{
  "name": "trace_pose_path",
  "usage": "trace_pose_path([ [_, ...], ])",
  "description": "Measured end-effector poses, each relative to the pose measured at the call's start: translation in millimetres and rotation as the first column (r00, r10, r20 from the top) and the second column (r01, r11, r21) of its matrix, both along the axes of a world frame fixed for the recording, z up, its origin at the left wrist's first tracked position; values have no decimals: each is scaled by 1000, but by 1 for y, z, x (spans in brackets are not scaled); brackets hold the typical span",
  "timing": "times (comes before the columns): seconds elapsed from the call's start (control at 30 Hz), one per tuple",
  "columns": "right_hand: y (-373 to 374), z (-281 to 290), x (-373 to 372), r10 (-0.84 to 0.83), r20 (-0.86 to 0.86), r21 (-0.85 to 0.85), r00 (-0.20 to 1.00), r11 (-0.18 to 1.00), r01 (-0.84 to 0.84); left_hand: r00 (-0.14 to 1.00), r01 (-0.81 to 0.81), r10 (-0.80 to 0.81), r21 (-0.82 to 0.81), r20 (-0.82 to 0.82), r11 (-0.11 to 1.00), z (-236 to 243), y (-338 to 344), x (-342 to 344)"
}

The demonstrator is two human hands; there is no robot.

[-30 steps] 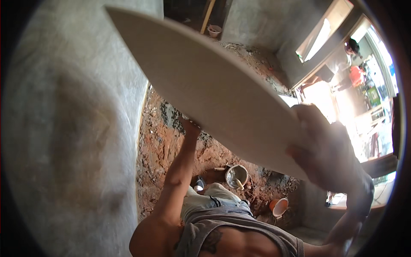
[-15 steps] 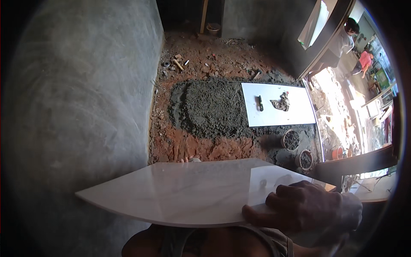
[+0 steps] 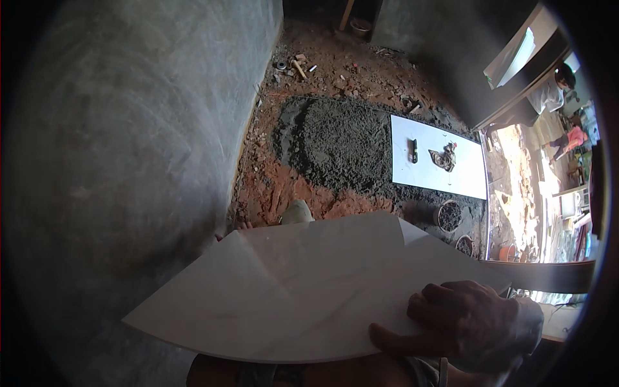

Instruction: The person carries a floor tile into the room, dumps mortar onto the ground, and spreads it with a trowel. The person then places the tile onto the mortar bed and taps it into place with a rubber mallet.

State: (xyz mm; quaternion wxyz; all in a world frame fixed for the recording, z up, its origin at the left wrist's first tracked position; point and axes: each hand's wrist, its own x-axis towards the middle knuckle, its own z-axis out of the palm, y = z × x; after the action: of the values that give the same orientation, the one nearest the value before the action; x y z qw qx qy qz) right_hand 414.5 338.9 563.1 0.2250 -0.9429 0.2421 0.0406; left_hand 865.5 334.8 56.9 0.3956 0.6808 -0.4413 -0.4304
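Right hand (image 3: 474, 326) was clamped on the near right edge of a large white marble-pattern tile (image 3: 303, 290), fingers curled over the top face, thumb stretched left along the rim. Tile was held flat and roughly level, spanning left and away from the grip. Left hand (image 3: 235, 229): only fingertips showed at the tile's far left edge, so couldn't tell how it gripped. Just past the tile's far edge, a light shoe toe (image 3: 296, 211) stood on red dirt floor (image 3: 271, 187). Further out from the grip, a dark grey mortar bed (image 3: 338, 145) lay spread on the dirt. Touching its right side, a laid white tile (image 3: 429, 177) carried a small dark tool (image 3: 414, 151) and a crumpled rag-like item (image 3: 445, 157). Two round pots (image 3: 449, 216) sat between grip and laid tile. Plastered grey wall (image 3: 129, 161) ran far left.
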Motion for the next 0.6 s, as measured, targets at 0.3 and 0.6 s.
trace_pose_path([
  [0.3, -8, -3, 20, -36, -185, 48, 982, 998, 46, 987, 163, -163, -111, 13, 980, -53, -27, 63],
  [0.6, -107, -87, -33, 112, -190, 968, 975, 188, 167, 807, 547, -584, -257, -92, 797, -62, -82, 83],
])
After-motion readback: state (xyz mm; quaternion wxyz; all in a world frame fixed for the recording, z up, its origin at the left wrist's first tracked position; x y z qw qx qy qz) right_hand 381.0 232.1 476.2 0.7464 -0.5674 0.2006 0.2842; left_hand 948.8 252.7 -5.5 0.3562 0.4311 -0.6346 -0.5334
